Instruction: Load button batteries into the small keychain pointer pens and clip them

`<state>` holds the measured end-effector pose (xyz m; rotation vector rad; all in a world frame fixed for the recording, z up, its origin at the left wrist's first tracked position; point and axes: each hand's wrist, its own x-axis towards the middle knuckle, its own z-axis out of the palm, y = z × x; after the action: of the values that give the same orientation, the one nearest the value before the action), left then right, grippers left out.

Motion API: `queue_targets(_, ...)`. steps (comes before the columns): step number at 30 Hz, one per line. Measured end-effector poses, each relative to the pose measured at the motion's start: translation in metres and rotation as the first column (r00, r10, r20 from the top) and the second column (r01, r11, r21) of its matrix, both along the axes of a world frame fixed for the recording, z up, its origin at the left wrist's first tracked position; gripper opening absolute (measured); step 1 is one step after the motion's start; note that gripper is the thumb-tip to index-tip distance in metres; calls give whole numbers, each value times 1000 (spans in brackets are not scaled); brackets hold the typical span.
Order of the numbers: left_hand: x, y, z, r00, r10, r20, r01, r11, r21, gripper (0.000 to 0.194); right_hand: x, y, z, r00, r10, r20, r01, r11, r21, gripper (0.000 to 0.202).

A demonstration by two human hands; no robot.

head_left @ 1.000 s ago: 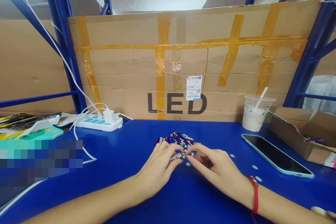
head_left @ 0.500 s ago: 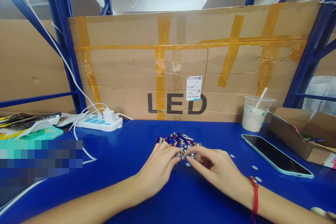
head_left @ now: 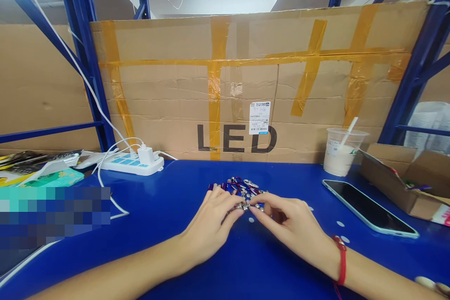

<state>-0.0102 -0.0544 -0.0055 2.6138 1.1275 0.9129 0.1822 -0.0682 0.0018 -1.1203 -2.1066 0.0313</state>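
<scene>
At the middle of the blue table, my left hand [head_left: 215,213] is closed, with thumb and fingers around a small silvery metal piece [head_left: 240,206]. My right hand [head_left: 286,218], a red cord bracelet [head_left: 340,260] at its wrist, pinches at the right end of that same piece; its fingertips nearly meet those of the left. What exactly the right fingers grip is too small to make out. Just beyond both hands lies a pile of small shiny metal parts [head_left: 242,186], purple, blue, red and silver, some tube-shaped and some like clips. My fingers cover part of the pile.
On the right lie a phone [head_left: 369,207], a plastic cup with a straw [head_left: 342,154] and an open cardboard box [head_left: 390,183]. A white power strip [head_left: 130,163] with cables stands back left, near plastic packets [head_left: 52,168]. Small pale discs [head_left: 340,223] dot the table [head_left: 158,206]. Cardboard [head_left: 168,103] walls the back.
Both hands stay in nearly the same place. The small metal piece has turned slightly between my fingers, and the right fingertips have shifted a little to the right. Nothing else has visibly moved.
</scene>
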Motion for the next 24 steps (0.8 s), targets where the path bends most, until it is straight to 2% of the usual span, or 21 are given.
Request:
queue_targets(7, 0, -2, 3, 1000, 16, 22, -14, 998, -59, 27, 0, 0, 0, 998, -22, -60, 27, 997, 74, 23)
queue_targets(15, 0, -5, 5, 1000, 17, 17, -16, 998, -63, 26, 1, 1, -3, 998, -14, -58, 19, 997, 79, 21)
queue_targets(24, 1, -1, 2, 1000, 3, 9, -2, 998, -56, 27, 1, 1, -5, 996, 28, -82, -18, 993, 120, 19)
